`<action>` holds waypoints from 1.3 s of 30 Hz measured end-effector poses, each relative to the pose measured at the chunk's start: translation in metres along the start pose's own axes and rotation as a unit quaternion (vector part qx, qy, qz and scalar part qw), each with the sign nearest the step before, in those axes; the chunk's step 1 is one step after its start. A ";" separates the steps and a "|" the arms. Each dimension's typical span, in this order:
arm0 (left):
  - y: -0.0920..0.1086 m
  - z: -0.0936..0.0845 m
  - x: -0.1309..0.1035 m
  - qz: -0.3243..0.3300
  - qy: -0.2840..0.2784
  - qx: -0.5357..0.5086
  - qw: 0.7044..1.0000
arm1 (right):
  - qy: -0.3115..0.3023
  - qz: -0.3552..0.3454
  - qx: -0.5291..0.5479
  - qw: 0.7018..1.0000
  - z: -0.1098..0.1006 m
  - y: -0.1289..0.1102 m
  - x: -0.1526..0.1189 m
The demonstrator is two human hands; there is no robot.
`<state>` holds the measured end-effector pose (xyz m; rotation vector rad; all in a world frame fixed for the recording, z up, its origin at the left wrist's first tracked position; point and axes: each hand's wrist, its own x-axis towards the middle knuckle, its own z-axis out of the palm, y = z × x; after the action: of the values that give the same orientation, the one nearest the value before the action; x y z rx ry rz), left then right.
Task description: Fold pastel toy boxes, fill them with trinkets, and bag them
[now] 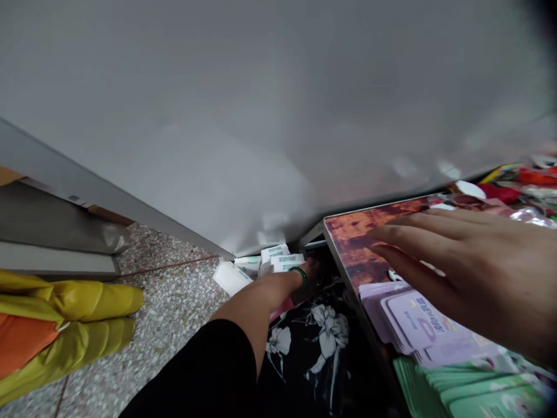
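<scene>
My left hand [308,271], with a green bangle [299,277] at its wrist, reaches low beside several white packets with green print [287,262]. Its fingers are lost in the dark, so what they touch cannot be made out. Flat, with fingers stretched out, my right hand [461,261] hovers over the brown patterned tabletop [357,232]. Below it lie purple cards or packs [418,319] and a stack of green ones [474,389]. Nothing shows in the right hand.
A large grey-white panel [217,116] fills the upper view. Yellow and orange bags [73,302] lie on the speckled floor [174,307] at left. Colourful wrapped items [522,186] crowd the tabletop's far right. Black floral cloth [328,331] shows at the bottom.
</scene>
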<state>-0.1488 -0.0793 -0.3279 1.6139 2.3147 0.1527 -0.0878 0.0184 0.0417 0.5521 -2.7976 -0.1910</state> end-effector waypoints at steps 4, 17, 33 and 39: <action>0.003 -0.010 -0.002 0.058 -0.001 0.002 0.998 | -0.031 -0.020 -0.008 0.999 0.006 -0.001 0.006; -0.051 -0.041 -0.070 -0.166 -0.029 -0.025 0.985 | -0.048 -0.028 0.025 0.998 -0.002 -0.008 0.041; -0.080 -0.185 -0.148 -0.141 0.042 0.007 0.989 | -0.019 0.039 0.022 0.999 -0.005 -0.011 0.024; -0.054 -0.212 -0.162 -0.125 0.053 0.049 0.990 | -0.051 0.061 0.095 0.992 0.019 -0.035 0.027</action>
<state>-0.2125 -0.2298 -0.1108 1.3724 2.6188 0.0701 -0.1050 -0.0228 0.0234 0.4225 -2.9565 0.0762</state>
